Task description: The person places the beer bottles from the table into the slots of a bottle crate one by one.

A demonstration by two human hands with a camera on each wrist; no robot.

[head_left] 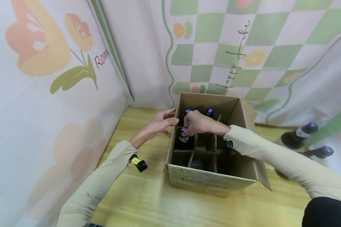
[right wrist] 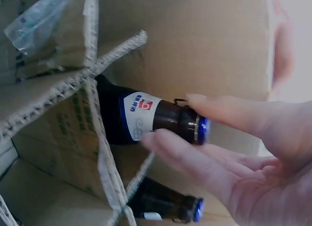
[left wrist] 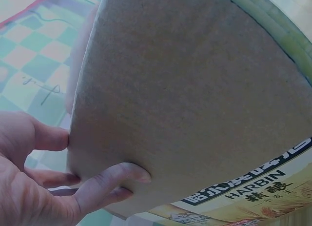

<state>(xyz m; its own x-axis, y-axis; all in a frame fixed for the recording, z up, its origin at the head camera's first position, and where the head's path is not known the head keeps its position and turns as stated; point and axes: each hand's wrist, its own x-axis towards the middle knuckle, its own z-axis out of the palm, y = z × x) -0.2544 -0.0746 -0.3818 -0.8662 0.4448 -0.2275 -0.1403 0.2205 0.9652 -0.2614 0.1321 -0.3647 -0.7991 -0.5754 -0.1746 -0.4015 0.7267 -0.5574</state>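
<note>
Right hand (head_left: 198, 122): thumb and fingers pinching the neck of a blue-capped bottle (head_left: 183, 139).
Held bottle: inside the carton (head_left: 199, 181), in a compartment along its left side.
Left hand (head_left: 157, 123): fingers loosely spread, touching the carton's left wall.
Far bottles: two capped tops (head_left: 210, 112) within carton.
Right of carton: two more bottles (head_left: 296, 135) on the surface (head_left: 147, 195).

At the frame's centre, a right hand (head_left: 200, 123) grips a bottle (head_left: 184, 141) inside a cardboard box (head_left: 199, 186) — left hand (head_left: 157, 123) at its left edge. More bottles (head_left: 294, 138) stand at right.
</note>
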